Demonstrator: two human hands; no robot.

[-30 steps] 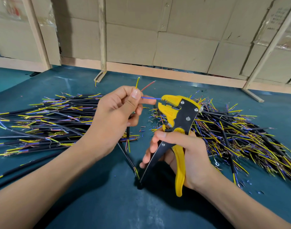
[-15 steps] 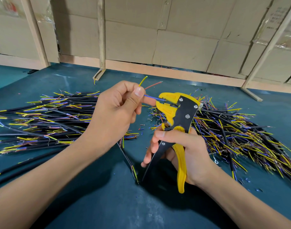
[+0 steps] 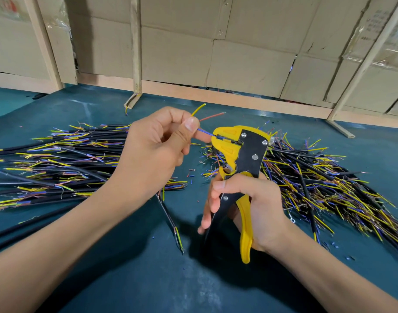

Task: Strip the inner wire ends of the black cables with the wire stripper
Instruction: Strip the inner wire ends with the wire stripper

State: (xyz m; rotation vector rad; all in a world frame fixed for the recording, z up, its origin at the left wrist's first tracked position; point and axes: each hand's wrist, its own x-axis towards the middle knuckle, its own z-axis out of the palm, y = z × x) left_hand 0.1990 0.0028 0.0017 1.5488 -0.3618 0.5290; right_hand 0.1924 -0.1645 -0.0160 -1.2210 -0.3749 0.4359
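My left hand pinches one black cable near its upper end; the cable hangs down below the hand to the mat. Its blue inner wire runs right into the yellow jaws of the wire stripper, while its yellow wire and red wire stick up free. My right hand grips the stripper's black and yellow handles, holding the tool upright. A pile of black cables lies on the left, and another pile lies on the right.
The work happens over a dark teal mat. Small snippets of coloured insulation lie scattered between the piles. Cardboard boxes and wooden frame posts stand along the back edge.
The blue wire's tip has gone from just outside the stripper's jaws into them. Both hands have stayed close together, shifting only slightly.
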